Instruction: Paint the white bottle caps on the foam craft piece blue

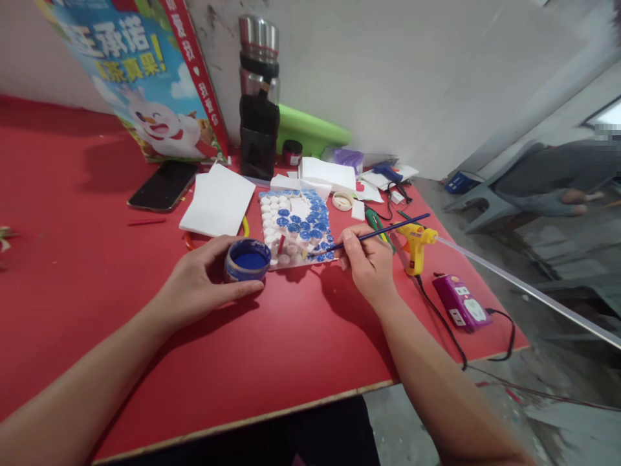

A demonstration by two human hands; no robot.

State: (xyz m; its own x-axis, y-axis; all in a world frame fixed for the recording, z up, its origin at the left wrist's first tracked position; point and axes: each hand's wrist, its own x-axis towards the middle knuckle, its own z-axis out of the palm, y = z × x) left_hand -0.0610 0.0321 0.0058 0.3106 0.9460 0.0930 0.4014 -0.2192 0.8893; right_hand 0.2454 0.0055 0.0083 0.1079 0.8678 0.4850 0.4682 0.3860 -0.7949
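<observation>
My left hand (208, 275) is wrapped round a small open jar of blue paint (248, 260), just above the red table (272, 349). A thin dark blue brush (395, 225) is pinched in my right hand (366, 259). Its tip points left and down to the lower right part of a panel (297, 202) covered with small round pieces. Pieces on the panel's left are white (270, 219); those at the middle and right are blue (305, 226). A small red piece (281, 243) stands near the panel's lower edge.
White sheets (218, 200) and a black phone (163, 186) lie at the left. Behind stand a printed bag (145, 84) and a flask (259, 97). A yellow glue gun (416, 244) and purple power box (462, 301) are at the right. A person (557, 175) sits beyond.
</observation>
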